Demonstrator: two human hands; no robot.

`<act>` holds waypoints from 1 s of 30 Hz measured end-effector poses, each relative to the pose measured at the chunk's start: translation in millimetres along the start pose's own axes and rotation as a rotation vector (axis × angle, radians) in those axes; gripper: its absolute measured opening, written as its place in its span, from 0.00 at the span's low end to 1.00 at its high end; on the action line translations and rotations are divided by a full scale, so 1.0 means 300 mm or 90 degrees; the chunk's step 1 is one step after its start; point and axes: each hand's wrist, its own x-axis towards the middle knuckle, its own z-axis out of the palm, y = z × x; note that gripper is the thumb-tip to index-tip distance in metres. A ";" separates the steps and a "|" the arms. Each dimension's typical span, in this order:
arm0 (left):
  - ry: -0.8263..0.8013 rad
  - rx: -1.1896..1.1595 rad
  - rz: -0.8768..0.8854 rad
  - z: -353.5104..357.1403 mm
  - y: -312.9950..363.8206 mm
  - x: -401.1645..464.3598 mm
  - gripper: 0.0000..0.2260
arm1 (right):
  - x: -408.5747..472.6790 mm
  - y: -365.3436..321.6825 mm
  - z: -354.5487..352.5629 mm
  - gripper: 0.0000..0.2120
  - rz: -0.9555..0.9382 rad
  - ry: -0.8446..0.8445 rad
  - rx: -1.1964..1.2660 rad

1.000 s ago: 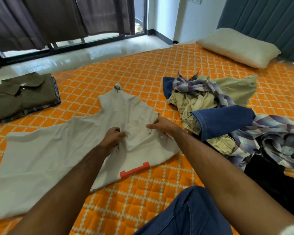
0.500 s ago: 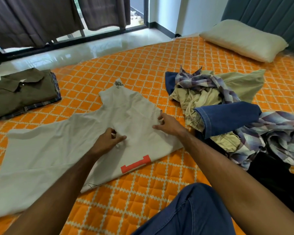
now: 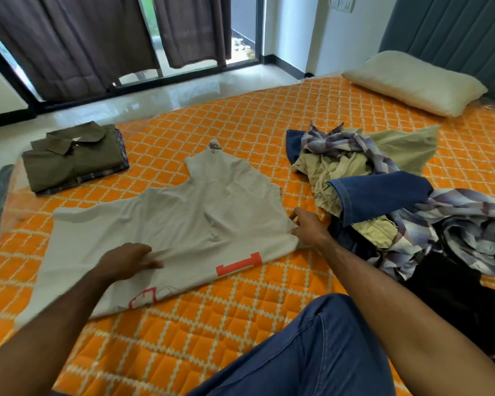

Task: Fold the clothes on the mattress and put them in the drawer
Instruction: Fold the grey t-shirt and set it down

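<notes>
The pale T-shirt (image 3: 189, 224) lies flat mid-mattress (image 3: 240, 132), being smoothed for folding. The left hand (image 3: 126, 260) presses it with straight fingers; the right hand (image 3: 309, 228) pinches its 3 o'clock edge. Next, likely a fold across.

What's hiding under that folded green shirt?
Under the folded green shirt a blue checked cloth peeks out along its edges. Most of it is covered, so what garment it is cannot be told. Both lie on the orange mattress.

T-shirt (image 3: 200, 224) mid-mattress (image 3: 240, 124); folded shirts (image 3: 72, 161) behind-left; clothes pile (image 3: 383, 195) right
</notes>
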 end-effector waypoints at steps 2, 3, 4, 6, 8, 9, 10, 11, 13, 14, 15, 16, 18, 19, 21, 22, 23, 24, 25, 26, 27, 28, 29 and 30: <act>0.084 -0.055 -0.025 0.002 -0.052 -0.033 0.24 | -0.001 0.006 0.017 0.15 0.002 0.024 -0.013; 0.102 -0.057 -0.029 -0.003 -0.080 -0.055 0.24 | -0.005 -0.008 0.029 0.14 0.003 0.039 -0.020; 0.098 -0.025 -0.028 -0.003 -0.094 -0.069 0.22 | -0.012 -0.015 0.040 0.15 0.007 0.061 -0.044; 0.095 0.108 -0.017 0.000 -0.116 -0.083 0.20 | -0.038 -0.050 0.061 0.18 -0.012 0.140 -0.172; 0.115 0.177 0.001 -0.006 -0.133 -0.086 0.20 | -0.074 -0.106 0.085 0.23 -0.083 0.179 -0.288; 0.125 0.178 0.022 -0.014 -0.140 -0.088 0.21 | -0.093 -0.145 0.100 0.25 -0.137 0.160 -0.309; 0.124 0.174 0.035 -0.020 -0.157 -0.091 0.23 | -0.109 -0.187 0.126 0.25 -0.208 0.126 -0.318; 0.110 0.182 0.045 -0.020 -0.174 -0.092 0.25 | -0.122 -0.224 0.159 0.24 -0.286 0.089 -0.323; 0.031 0.251 0.033 -0.032 -0.197 -0.097 0.24 | -0.148 -0.291 0.240 0.22 -0.424 0.023 -0.318; -0.009 0.302 0.025 -0.041 -0.207 -0.098 0.24 | -0.152 -0.317 0.282 0.22 -0.474 0.000 -0.316; -0.040 0.348 0.020 -0.049 -0.231 -0.105 0.26 | -0.157 -0.349 0.328 0.23 -0.509 -0.016 -0.315; -0.057 0.379 0.017 -0.060 -0.256 -0.110 0.27 | -0.158 -0.375 0.365 0.24 -0.529 -0.027 -0.312; -0.057 0.396 0.002 -0.080 -0.321 -0.132 0.29 | -0.158 -0.429 0.428 0.27 -0.546 -0.058 -0.306; -0.059 0.391 -0.008 -0.091 -0.358 -0.141 0.28 | -0.160 -0.457 0.452 0.28 -0.548 -0.074 -0.303; -0.075 0.350 -0.038 -0.102 -0.451 -0.176 0.24 | -0.171 -0.528 0.516 0.31 -0.559 -0.119 -0.303; -0.062 0.334 -0.041 -0.096 -0.481 -0.175 0.22 | -0.179 -0.543 0.531 0.31 -0.559 -0.133 -0.303; -0.041 0.303 -0.050 -0.093 -0.525 -0.197 0.23 | -0.185 -0.576 0.565 0.32 -0.566 -0.145 -0.302; -0.022 0.247 -0.062 -0.105 -0.544 -0.207 0.26 | -0.185 -0.591 0.583 0.32 -0.568 -0.153 -0.310; -0.004 0.131 -0.085 -0.115 -0.575 -0.233 0.31 | -0.187 -0.618 0.614 0.33 -0.567 -0.160 -0.325; 0.018 -0.009 -0.101 -0.124 -0.587 -0.251 0.32 | -0.184 -0.627 0.632 0.33 -0.554 -0.157 -0.333; 0.044 -0.129 -0.111 -0.125 -0.602 -0.271 0.30 | -0.182 -0.634 0.648 0.33 -0.533 -0.149 -0.328; 0.076 -0.209 -0.115 -0.122 -0.621 -0.286 0.26 | -0.176 -0.641 0.659 0.33 -0.506 -0.137 -0.316; 0.094 -0.261 -0.129 -0.119 -0.640 -0.305 0.22 | -0.170 -0.649 0.668 0.33 -0.480 -0.120 -0.301; 0.091 -0.314 -0.153 -0.107 -0.667 -0.330 0.19 | -0.159 -0.671 0.681 0.33 -0.460 -0.096 -0.286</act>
